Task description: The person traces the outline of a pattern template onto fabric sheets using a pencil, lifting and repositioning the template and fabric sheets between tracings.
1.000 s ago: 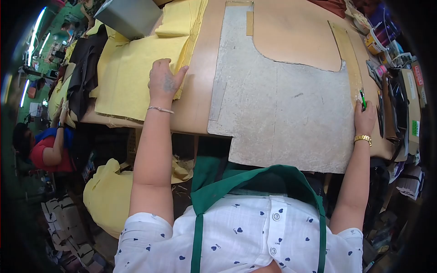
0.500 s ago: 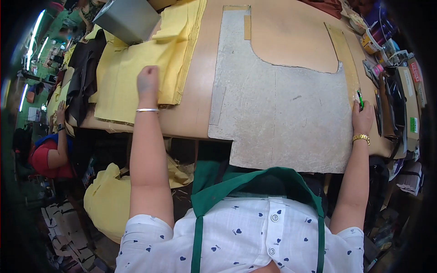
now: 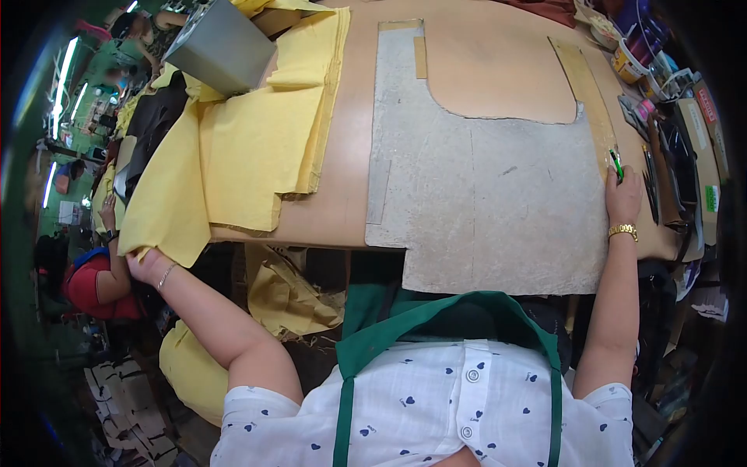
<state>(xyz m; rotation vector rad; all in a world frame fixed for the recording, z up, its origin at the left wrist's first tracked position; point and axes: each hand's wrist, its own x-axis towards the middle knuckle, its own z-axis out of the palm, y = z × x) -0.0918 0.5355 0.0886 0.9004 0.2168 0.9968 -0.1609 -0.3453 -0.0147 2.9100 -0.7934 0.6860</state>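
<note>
My left hand point(image 3: 148, 267) is closed on the lower corner of a yellow fabric piece point(image 3: 167, 194), pulled out to the left past the table's front edge. Beside it lies the stack of yellow fabric point(image 3: 261, 152), its layers not quite aligned. My right hand point(image 3: 625, 196) holds a green pen point(image 3: 616, 165), pointing away from me, by the right edge of a large grey pattern board point(image 3: 498, 202). The board has a wide cutout at its far side and overhangs the front edge of the table.
A grey metal block point(image 3: 222, 50) stands on the fabric's far end. Dark fabric point(image 3: 156, 117) lies at the left. Tubs point(image 3: 629, 61), pens point(image 3: 650, 187) and boxes point(image 3: 695, 128) crowd the right side. A co-worker in a red shirt point(image 3: 97, 288) is at the left.
My left hand has moved from above the stack down and left, drawing the top yellow fabric piece with it. My right hand stays by the board with the pen.
</note>
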